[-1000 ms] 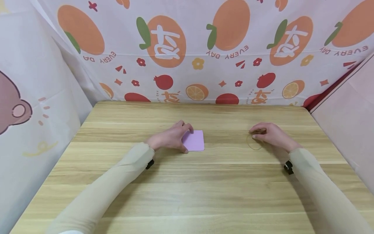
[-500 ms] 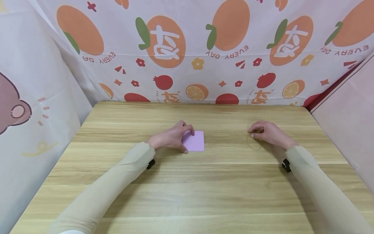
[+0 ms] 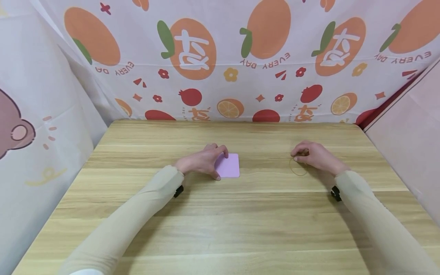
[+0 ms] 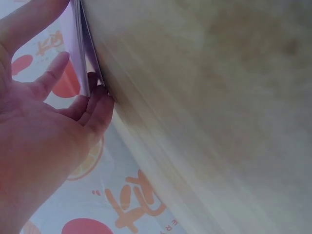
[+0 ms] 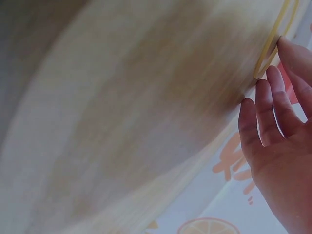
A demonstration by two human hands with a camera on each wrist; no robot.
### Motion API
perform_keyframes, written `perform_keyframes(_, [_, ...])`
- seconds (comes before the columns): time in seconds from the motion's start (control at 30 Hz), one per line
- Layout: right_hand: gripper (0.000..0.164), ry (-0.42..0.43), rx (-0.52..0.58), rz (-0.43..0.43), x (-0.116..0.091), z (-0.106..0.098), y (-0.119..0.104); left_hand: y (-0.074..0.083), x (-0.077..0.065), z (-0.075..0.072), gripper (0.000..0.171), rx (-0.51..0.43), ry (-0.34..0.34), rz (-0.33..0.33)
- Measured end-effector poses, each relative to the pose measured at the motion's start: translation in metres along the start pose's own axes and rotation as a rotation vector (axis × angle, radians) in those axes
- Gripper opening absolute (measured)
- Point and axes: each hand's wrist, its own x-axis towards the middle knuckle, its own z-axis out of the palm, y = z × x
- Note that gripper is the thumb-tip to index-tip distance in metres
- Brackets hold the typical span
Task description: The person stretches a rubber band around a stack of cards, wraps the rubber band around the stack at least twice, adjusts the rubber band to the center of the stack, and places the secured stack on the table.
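The left hand (image 3: 203, 158) is gripping the lilac pad (image 3: 230, 168) across opposite edges from its left, apparently steadying it. Well to the pad's right, the right hand (image 3: 317, 156) is holding narrowly spaced fingertips low at a rubber band (image 5: 277, 23), presumably suiting its thinness; whether they are pinching cannot be told.

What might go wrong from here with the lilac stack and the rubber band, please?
The lilac stack's layers look parted near the left hand's fingers, so they might slip apart if lifted. The thin rubber band meets the right hand only at the fingertips, so it could slip away.
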Motion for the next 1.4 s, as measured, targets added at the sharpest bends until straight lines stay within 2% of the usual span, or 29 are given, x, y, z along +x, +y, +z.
perform_keyframes(0.3, [0.010,0.002,0.001,-0.010,0.000,0.000,0.001,0.000,-0.003,0.001,0.065,-0.040,0.037,0.035])
perform_keyframes(0.5, [0.006,-0.020,-0.004,0.007,-0.001,0.002,0.003,-0.003,-0.004,0.004,0.053,-0.057,0.054,0.066])
perform_keyframes(0.67, [0.003,-0.031,-0.013,0.004,-0.001,0.003,0.002,-0.004,-0.004,0.004,0.045,-0.068,0.064,0.045])
perform_keyframes(0.87, [0.003,-0.033,0.004,-0.010,-0.003,0.002,0.000,-0.006,-0.006,0.002,0.025,-0.121,0.062,0.022])
perform_keyframes(1.13, [0.005,-0.045,0.095,0.006,-0.009,-0.001,-0.002,-0.009,-0.009,0.001,0.031,-0.172,0.066,0.091])
perform_keyframes(1.4, [0.006,-0.052,0.176,0.000,-0.011,0.000,-0.002,-0.008,-0.011,-0.001,0.030,-0.244,0.084,0.051])
